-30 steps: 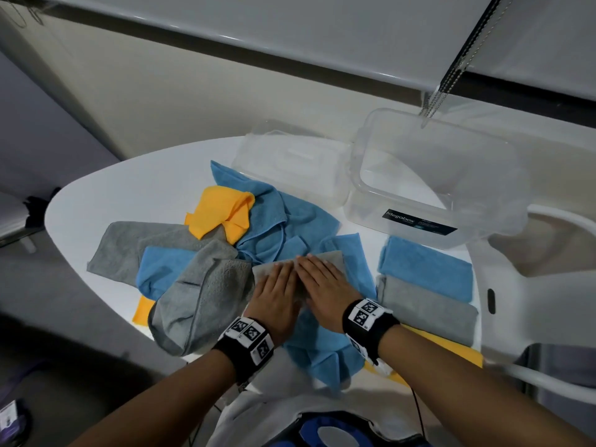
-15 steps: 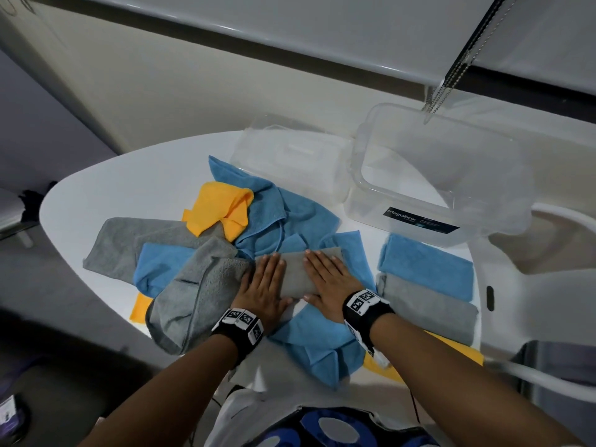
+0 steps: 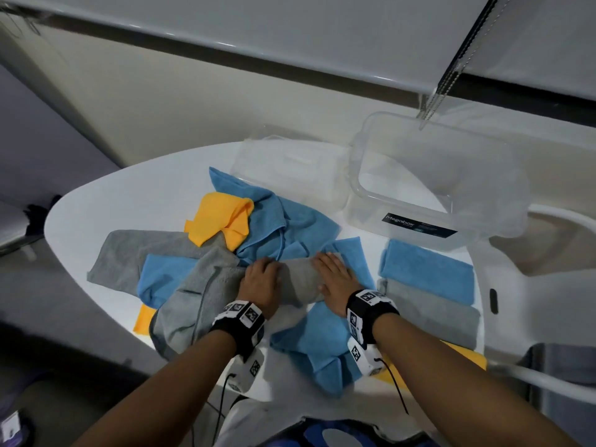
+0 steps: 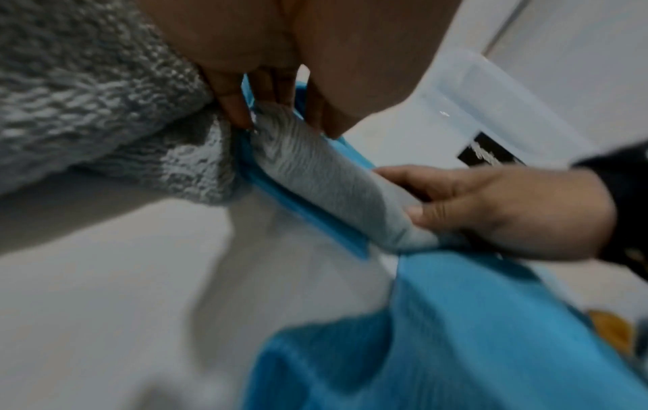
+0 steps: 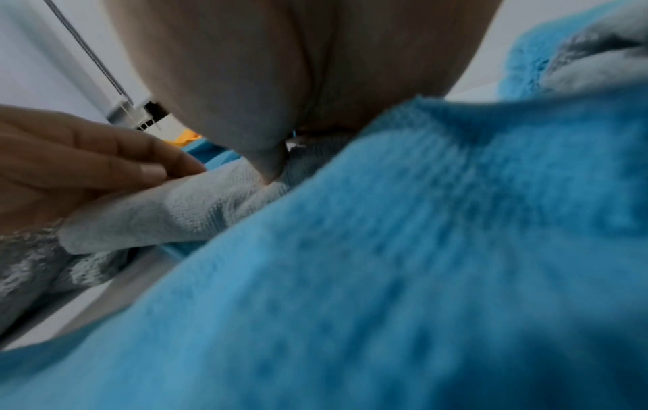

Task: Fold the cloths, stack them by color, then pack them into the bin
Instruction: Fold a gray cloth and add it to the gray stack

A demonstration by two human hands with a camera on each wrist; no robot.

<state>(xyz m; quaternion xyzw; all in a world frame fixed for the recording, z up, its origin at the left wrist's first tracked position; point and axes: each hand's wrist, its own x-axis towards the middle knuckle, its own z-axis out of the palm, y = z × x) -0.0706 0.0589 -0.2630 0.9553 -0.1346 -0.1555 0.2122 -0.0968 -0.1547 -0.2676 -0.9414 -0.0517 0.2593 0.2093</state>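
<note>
Unfolded cloth pile (image 3: 154, 262) at table (image 3: 96, 201) left. Left hand (image 3: 259, 285) and right hand (image 3: 335, 282) each grip an end of the folded gray cloth (image 3: 300, 282), centre, atop a blue cloth (image 3: 319, 343). Clear bin (image 3: 435, 188) sits far right.

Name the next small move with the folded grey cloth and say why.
Probably lift the grey cloth and carry it right onto the grey stack: both hands hold its ends, it looks fully folded, and the bin is unpacked.
</note>
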